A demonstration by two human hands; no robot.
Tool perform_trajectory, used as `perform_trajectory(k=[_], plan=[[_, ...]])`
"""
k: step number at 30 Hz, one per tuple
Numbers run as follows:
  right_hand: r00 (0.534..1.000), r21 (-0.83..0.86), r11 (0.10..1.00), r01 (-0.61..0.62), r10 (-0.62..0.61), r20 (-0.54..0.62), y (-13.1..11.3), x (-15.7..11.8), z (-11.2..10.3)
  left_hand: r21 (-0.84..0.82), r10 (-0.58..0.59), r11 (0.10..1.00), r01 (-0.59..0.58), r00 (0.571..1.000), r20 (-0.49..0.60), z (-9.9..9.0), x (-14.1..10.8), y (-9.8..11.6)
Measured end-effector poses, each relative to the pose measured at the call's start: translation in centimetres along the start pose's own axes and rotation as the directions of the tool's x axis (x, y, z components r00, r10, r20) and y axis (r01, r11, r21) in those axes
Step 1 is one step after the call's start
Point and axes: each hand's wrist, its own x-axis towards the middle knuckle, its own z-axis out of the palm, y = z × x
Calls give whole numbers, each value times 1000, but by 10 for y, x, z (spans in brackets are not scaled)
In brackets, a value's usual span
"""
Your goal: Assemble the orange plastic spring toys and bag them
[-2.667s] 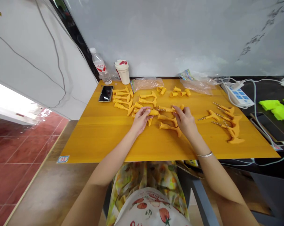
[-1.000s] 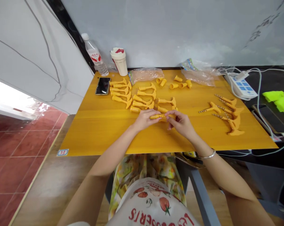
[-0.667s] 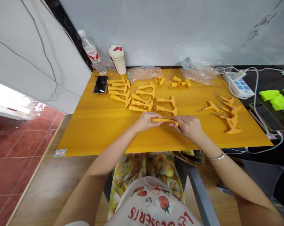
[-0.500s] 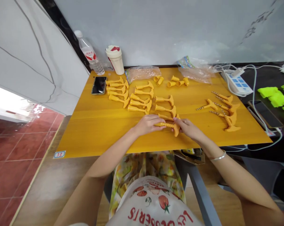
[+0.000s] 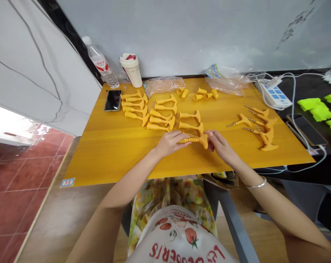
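Note:
My left hand (image 5: pixel 171 143) is closed on the capped, pointed end of a yellow T-handled screw peg (image 5: pixel 195 140). The peg lies at the front of a column of similar capped pegs (image 5: pixel 191 126). At its T-handle, my right hand (image 5: pixel 221 146) has its thumb and forefinger apart; the fingertips are right beside the handle, and whether they touch it is hard to see. More capped yellow pegs lie in two groups further left, one by the phone (image 5: pixel 136 106) and one in the middle (image 5: pixel 163 113). Several uncapped pegs (image 5: pixel 266 131) with bare metal screws lie to the right.
Loose yellow caps (image 5: pixel 198 96) lie near the back, by clear plastic bags (image 5: pixel 164 84). A phone (image 5: pixel 113 100), a cup (image 5: pixel 132 71) and a water bottle (image 5: pixel 102 65) stand or lie at the back left. A power strip (image 5: pixel 276 95) with white cables is at the right.
The held peg has moved away from me, down beside the column of capped pegs. My right hand's fingers have loosened and shifted off the handle. My left hand stays on the capped end.

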Motion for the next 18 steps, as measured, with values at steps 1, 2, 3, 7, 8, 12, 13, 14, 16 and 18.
perform_trajectory(k=[1, 2, 3, 7, 8, 12, 13, 14, 16, 18], plan=[[991, -91, 988, 128, -132, -35, -2, -1, -4, -13, -27, 1000, 27, 1000, -4, 0, 0, -2], [966, -202, 948, 246, -257, -29, -4, -3, -7, -36, -46, 998, 46, 999, -2, -1, 0, -3], [931, -321, 881, 348, -364, 10, -6, -5, -10, -62, -57, 996, 57, 998, 1, -1, 0, -4], [812, -578, 593, 560, -532, 240, -9, -7, -11, -61, -18, 998, 19, 1000, 10, -2, -1, -3], [799, -574, 579, 579, -542, 259, -9, -6, -10, -30, 0, 1000, 0, 1000, 4, -2, -1, -3], [801, -476, 656, 586, -558, 218, -11, 6, -2, 39, 51, 998, -50, 998, -26, -3, -2, -2], [819, -448, 693, 564, -540, 195, -12, 9, 0, 43, 50, 998, -49, 999, -22, -3, -2, -2], [844, -418, 737, 531, -507, 176, -13, 12, 1, 47, 41, 998, -40, 999, -23, -3, -1, -3], [903, -338, 837, 430, -402, 153, -14, 20, 3, 60, -1, 998, 5, 998, -55, -4, 0, -4], [950, -244, 919, 309, -284, 130, -13, 30, 2, 81, -63, 994, 74, 990, -130, -5, 3, -6]])
